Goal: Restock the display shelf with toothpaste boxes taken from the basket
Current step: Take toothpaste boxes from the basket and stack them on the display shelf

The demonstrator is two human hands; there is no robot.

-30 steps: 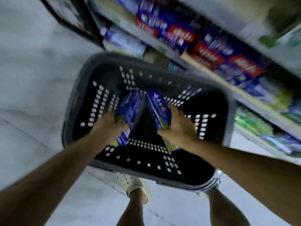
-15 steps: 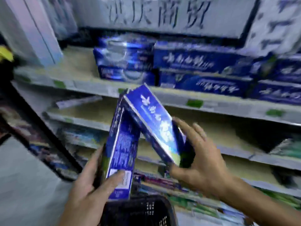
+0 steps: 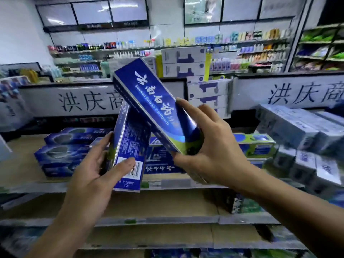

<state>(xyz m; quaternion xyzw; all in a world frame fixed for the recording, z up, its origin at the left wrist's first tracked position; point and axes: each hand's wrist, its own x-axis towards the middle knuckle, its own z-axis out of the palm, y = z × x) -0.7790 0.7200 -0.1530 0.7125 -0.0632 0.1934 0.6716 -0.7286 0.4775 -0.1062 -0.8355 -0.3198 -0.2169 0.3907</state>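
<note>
My left hand [image 3: 93, 174] grips a blue toothpaste box [image 3: 130, 146] that stands nearly upright, its back with the barcode facing me. My right hand [image 3: 210, 151] holds a second blue toothpaste box [image 3: 149, 103] by its green lower end; this box slants up to the left and its top crosses the first box. Both boxes hover in front of the display shelf [image 3: 176, 183], above its front edge. The basket is out of view.
Stacks of dark blue boxes [image 3: 61, 151] sit on the shelf at the left, a green and blue box [image 3: 255, 144] and grey-white boxes [image 3: 297, 131] at the right. A lower shelf board [image 3: 149, 205] lies mostly bare. Behind stands a white sign panel [image 3: 74, 101] and far shelves with bottles.
Both hands lifted a box each out of the basket and raised them to the upper shelf level. The view swung up from the floor to the shelf; the basket dropped out of view.
</note>
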